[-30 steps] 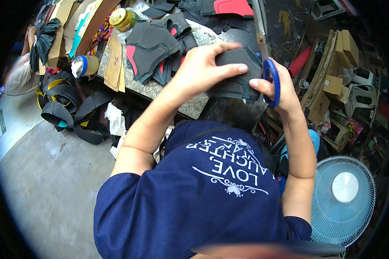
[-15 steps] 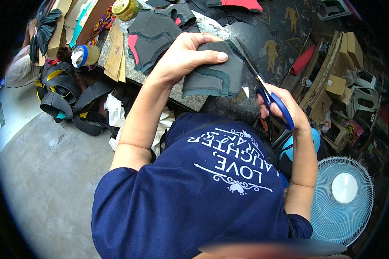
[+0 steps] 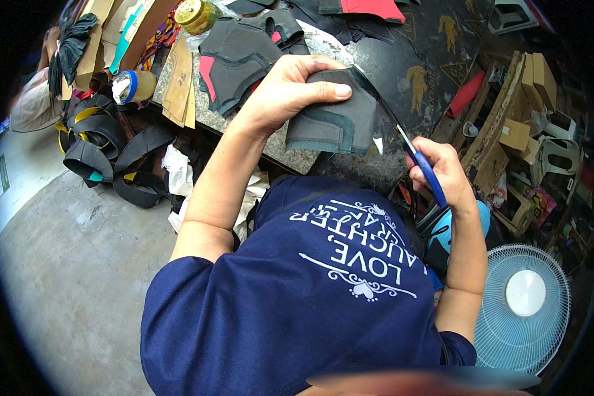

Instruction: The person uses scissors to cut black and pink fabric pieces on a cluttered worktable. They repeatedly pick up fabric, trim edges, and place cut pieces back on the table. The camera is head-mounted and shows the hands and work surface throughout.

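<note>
A dark grey fabric piece (image 3: 330, 129) with a darker curved band hangs from my left hand (image 3: 303, 89), pinched between the thumb on top and fingers mostly hidden beneath. My right hand (image 3: 442, 168) is closed round the blue handles of a pair of scissors (image 3: 404, 137). Its blades run along the right edge of the piece, tips near the upper corner, and look nearly closed together. Beyond my left hand, several similar grey pieces with red patches (image 3: 234, 56) lie on the worktable (image 3: 280, 155).
Cardboard patterns (image 3: 177, 86) and a jar with a blue-rimmed lid (image 3: 135, 86) stand at the left, near a heap of black straps (image 3: 105, 142). A red roll (image 3: 465, 94) and wooden shelving (image 3: 492, 125) are at the right. A fan (image 3: 525, 294) stands close to my right arm.
The scissor blades have come from spread apart to nearly closed along the fabric's edge. The view has shifted slightly, while my left hand keeps its hold.
</note>
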Available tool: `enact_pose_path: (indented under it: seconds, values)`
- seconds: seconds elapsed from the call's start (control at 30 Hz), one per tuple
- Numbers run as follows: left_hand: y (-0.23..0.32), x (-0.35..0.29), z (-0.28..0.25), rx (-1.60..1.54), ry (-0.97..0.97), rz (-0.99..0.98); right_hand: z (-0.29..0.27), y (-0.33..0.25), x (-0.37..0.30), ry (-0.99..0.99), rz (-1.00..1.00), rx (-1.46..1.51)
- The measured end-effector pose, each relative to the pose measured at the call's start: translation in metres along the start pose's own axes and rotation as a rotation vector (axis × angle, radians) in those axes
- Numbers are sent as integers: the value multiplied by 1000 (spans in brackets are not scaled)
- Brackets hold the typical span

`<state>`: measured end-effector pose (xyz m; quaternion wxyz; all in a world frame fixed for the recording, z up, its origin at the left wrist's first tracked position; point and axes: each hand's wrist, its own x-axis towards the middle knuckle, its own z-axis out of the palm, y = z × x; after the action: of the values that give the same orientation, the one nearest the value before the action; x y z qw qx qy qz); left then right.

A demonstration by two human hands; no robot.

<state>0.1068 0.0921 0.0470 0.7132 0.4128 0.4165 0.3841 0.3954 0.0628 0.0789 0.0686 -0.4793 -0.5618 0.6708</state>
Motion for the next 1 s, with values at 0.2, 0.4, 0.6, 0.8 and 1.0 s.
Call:
enact_pose_path:
  seconds: [0.2,0.4,0.6,0.8,1.0]
  values:
    - [-1,-1,0,-40,-22,-26,5,3,2,-44,-55,128]
    - [0,-3,2,-24,-7,-22,7,-1,5,33,-137,-54]
    - [-3,-4,-1,-29,-25,-31,0,-5,-1,-4,-77,-18]
    - [5,-6,2,-29,-12,-122,9,12,4,26,-44,112]
    - [26,-30,-23,291,292,152,10,22,17,193,-11,203]
